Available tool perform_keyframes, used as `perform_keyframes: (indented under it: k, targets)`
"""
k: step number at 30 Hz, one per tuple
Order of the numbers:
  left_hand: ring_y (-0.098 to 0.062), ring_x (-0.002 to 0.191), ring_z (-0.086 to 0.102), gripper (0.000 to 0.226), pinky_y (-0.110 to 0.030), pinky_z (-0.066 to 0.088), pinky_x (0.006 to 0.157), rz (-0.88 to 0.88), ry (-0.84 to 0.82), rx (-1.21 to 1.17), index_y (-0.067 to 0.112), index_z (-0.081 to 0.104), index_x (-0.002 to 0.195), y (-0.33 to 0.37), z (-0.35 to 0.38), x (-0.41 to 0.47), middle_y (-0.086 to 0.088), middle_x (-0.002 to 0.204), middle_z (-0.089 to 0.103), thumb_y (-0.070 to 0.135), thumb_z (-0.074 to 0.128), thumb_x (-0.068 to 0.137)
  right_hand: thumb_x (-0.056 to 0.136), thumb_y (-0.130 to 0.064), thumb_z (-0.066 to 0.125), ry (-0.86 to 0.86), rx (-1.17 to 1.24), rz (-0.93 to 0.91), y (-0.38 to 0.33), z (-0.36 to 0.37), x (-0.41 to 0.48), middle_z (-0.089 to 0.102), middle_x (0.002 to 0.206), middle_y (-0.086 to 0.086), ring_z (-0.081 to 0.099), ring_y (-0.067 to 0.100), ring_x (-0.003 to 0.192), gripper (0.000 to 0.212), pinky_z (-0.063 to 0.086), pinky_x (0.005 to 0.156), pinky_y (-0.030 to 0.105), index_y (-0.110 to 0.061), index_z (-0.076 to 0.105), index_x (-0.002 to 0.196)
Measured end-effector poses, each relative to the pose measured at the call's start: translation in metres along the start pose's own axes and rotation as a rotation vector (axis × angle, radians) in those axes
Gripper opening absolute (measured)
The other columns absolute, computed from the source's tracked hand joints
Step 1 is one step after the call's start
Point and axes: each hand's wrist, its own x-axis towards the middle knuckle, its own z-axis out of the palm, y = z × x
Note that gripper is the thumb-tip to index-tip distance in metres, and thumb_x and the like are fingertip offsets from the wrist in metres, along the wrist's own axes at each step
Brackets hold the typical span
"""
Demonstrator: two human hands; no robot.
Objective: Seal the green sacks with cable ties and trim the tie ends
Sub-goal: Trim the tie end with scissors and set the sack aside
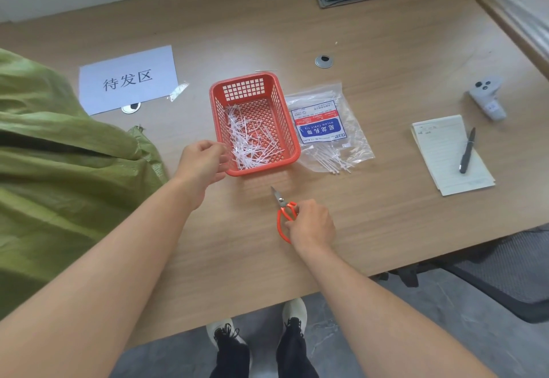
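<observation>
Sack (59, 155): one green woven mass, crumpled, filling the left of the frame and lying on the table (386, 214); whether it is more than one sack cannot be told.
Sign (127, 80): one white sheet with printed characters, upper left, just right of the sack.
Basket (286, 119): one, red, slotted plastic, at centre; it holds a heap of white offcuts (249, 143), too many to count.
Bag (323, 128): one, clear with a blue label, just right of the basket; white ties (332, 161) poke out of its near end.
Notepad (442, 155): one, right of frame, with one black pen (468, 152) lying on it.
Left hand (203, 164): fingers curled at the basket's near left corner; whether they grip anything cannot be told.
Right hand (312, 226): below the basket, clamped on the orange handles of the scissors (281, 204).
Controller (487, 98): one, grey, upper right.
Scissors: one pair, blades together, tip pointing up-left.
Grommets: two, silver, one (323, 61) above the basket, one (130, 107) partly under the sign.
</observation>
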Motion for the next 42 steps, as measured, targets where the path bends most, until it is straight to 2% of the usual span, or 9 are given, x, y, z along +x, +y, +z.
perform_keyframes:
  k: [3,14,19,23,29,32,35,38,42]
  targets:
    - [-0.033,0.108,0.07,0.012,-0.039,0.057,0.092,-0.022,0.01,0.007,0.015,0.066,0.102,-0.003,-0.005,0.002,-0.02,0.124,0.069,0.018,0.054,0.1,0.089,-0.025,0.078,0.004,-0.042,-0.004,0.002,0.003,0.001,0.075,0.102,0.006,0.072,0.029,0.1,0.014,0.046,0.071,0.03,-0.021,0.078,0.102]
    - [-0.033,0.114,0.069,0.012,-0.042,0.056,0.098,-0.027,-0.029,0.013,0.016,0.065,0.096,0.006,-0.01,0.002,-0.018,0.124,0.07,0.018,0.053,0.1,0.099,-0.026,0.062,0.05,-0.119,-0.047,-0.006,0.006,-0.001,0.073,0.11,0.013,0.068,0.034,0.108,0.019,0.054,0.082,0.037,-0.011,0.073,0.105]
    - [-0.025,0.098,0.064,0.011,-0.041,0.051,0.099,-0.046,-0.063,0.058,0.021,0.064,0.093,0.012,-0.009,-0.002,-0.009,0.111,0.067,0.026,0.056,0.1,0.103,-0.045,0.05,0.104,0.192,-0.022,-0.031,-0.009,0.0,0.074,0.114,0.013,0.066,0.037,0.112,0.038,0.051,0.085,0.039,-0.015,0.073,0.109]
    - [-0.029,0.114,0.057,0.024,-0.045,0.045,0.103,-0.106,-0.109,0.126,0.024,0.062,0.116,0.02,-0.009,-0.011,-0.003,0.112,0.062,0.04,0.053,0.1,0.104,-0.051,0.041,0.088,0.484,-0.011,-0.06,-0.024,0.0,0.075,0.103,0.009,0.066,0.034,0.104,0.048,0.048,0.085,0.038,-0.016,0.071,0.095]
    - [-0.029,0.117,0.054,0.039,-0.047,0.043,0.108,-0.058,-0.114,0.127,0.025,0.058,0.13,0.046,-0.019,-0.028,-0.008,0.124,0.056,0.049,0.048,0.101,0.107,-0.054,0.03,0.118,0.615,-0.069,-0.103,-0.06,-0.009,0.072,0.116,0.008,0.062,0.028,0.113,0.058,0.043,0.094,0.037,-0.014,0.071,0.118]
    - [-0.028,0.116,0.054,0.047,-0.045,0.044,0.104,-0.016,-0.096,0.101,0.024,0.057,0.135,0.061,-0.032,-0.035,-0.008,0.124,0.056,0.053,0.047,0.1,0.107,-0.055,0.029,0.132,0.651,-0.125,-0.123,-0.074,-0.017,0.072,0.113,0.009,0.063,0.028,0.112,0.058,0.047,0.102,0.043,-0.014,0.069,0.103]
    - [-0.028,0.116,0.054,0.048,-0.045,0.044,0.105,0.028,-0.067,0.064,0.027,0.059,0.135,0.076,-0.048,-0.045,-0.004,0.118,0.057,0.055,0.046,0.099,0.108,-0.053,0.028,0.139,0.647,-0.182,-0.143,-0.087,-0.028,0.071,0.097,0.005,0.065,0.026,0.1,0.051,0.049,0.093,0.042,-0.023,0.057,0.079]
    - [-0.027,0.118,0.054,0.049,-0.046,0.043,0.109,0.057,-0.046,0.028,0.03,0.059,0.137,0.088,-0.067,-0.059,-0.002,0.117,0.056,0.057,0.044,0.099,0.109,-0.048,0.029,0.141,0.644,-0.244,-0.162,-0.101,-0.043,0.067,0.089,0.003,0.062,0.026,0.092,0.052,0.041,0.08,0.036,-0.021,0.052,0.072]
    - [-0.027,0.118,0.054,0.049,-0.048,0.042,0.111,0.095,-0.005,0.001,0.028,0.058,0.136,0.103,-0.094,-0.077,-0.006,0.128,0.055,0.057,0.044,0.099,0.11,-0.044,0.029,0.113,0.665,-0.339,-0.187,-0.117,-0.067,0.063,0.082,0.003,0.059,0.029,0.089,0.053,0.037,0.077,0.035,-0.016,0.053,0.072]
